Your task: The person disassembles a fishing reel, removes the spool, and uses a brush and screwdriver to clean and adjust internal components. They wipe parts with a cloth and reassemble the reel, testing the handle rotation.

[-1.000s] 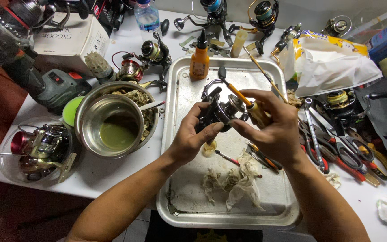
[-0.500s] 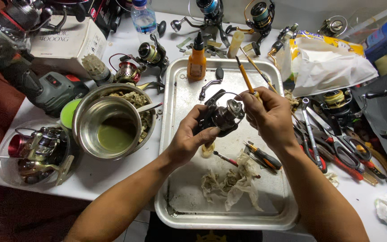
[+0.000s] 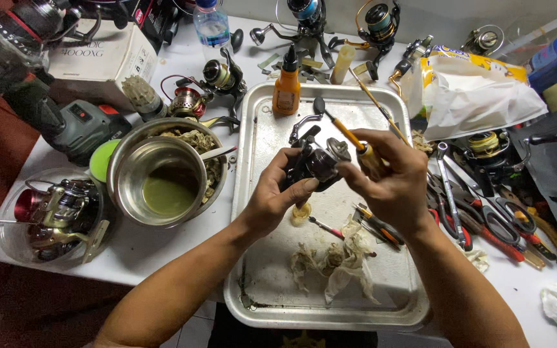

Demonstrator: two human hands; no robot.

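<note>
A dark reel body is gripped in the left hand, fingers closed round its lower side, and it is held above the middle of a metal tray. The right hand is closed on the yellow handle of a screwdriver, whose dark tip end points up and away over the tray while the handle end lies against the reel body's right side; the two hands are close together, nearly touching across the reel. Under the hands, on the tray, a small yellow washer is seen just below the left thumb, with a thin red-tipped pick and further small drivers beside it, and a soiled rag lies nearer the tray's front edge. At the tray's far edge an orange oil bottle is stood upright, and a thin brush is laid slanting near the far right corner. Left of the tray a steel bowl with greenish liquid is set inside a larger pan, and a clear tub holding another reel is placed at the left end of the white surface. A green power drill and a white box are found further back on the left. To the right of the tray, pliers and scissors are spread side by side, with a white bag behind them and several reels along the back edge
</note>
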